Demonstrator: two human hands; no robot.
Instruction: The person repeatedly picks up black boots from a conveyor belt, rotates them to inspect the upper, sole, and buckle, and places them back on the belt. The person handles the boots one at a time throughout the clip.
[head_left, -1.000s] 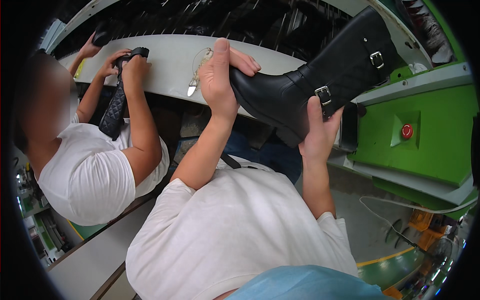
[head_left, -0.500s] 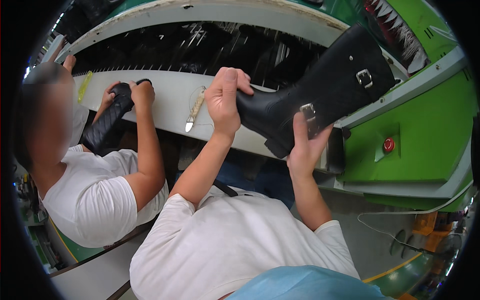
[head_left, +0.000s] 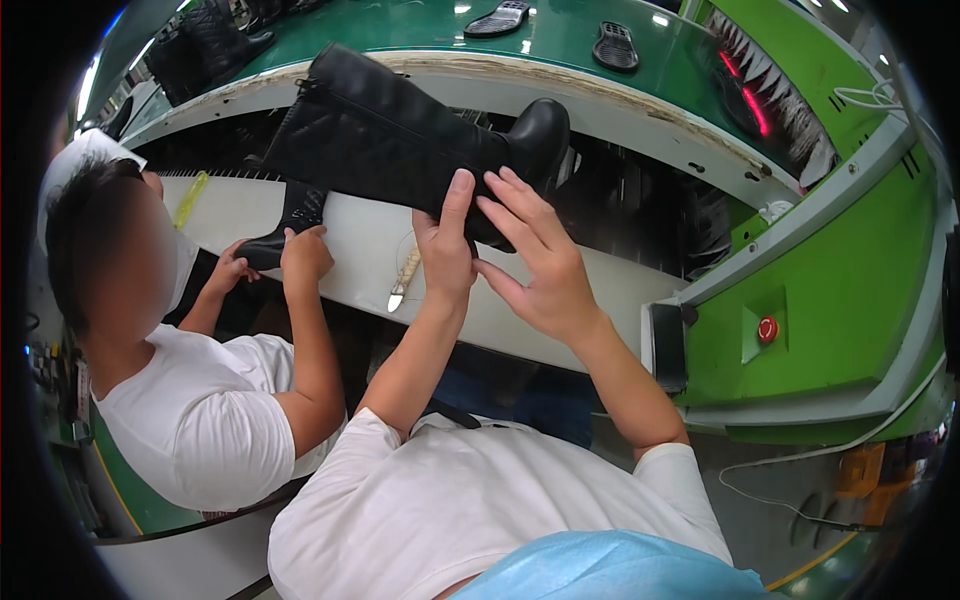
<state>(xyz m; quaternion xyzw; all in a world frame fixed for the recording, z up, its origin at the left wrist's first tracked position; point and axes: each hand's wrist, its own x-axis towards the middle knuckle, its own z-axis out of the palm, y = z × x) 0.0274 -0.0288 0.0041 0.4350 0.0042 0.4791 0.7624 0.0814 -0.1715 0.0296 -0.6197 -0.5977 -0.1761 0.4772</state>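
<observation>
A tall black boot (head_left: 385, 135) is held up over the white ledge, its shaft toward the upper left and its rounded toe to the right. My left hand (head_left: 445, 250) grips it from below near the heel, thumb up along the side and the other fingers hidden behind. Close by the heel, my right hand (head_left: 545, 270) has its fingers stretched and spread; whether the fingertips touch the leather I cannot tell. Below the boot, a small blade with a wrapped pale handle (head_left: 405, 278) lies on the ledge (head_left: 350, 255).
At left, a co-worker (head_left: 200, 400) holds another black boot (head_left: 300, 212). Shoe soles (head_left: 615, 47) lie on the green conveyor (head_left: 420, 42) beyond. A green machine (head_left: 820, 290) with a red button (head_left: 767, 329) stands at right. A yellow-green strip (head_left: 190, 200) is on the ledge.
The boot has turned round, its toe swinging from left to right and its shaft now at upper left. My right hand has come off its shaft. The co-worker's boot has turned too.
</observation>
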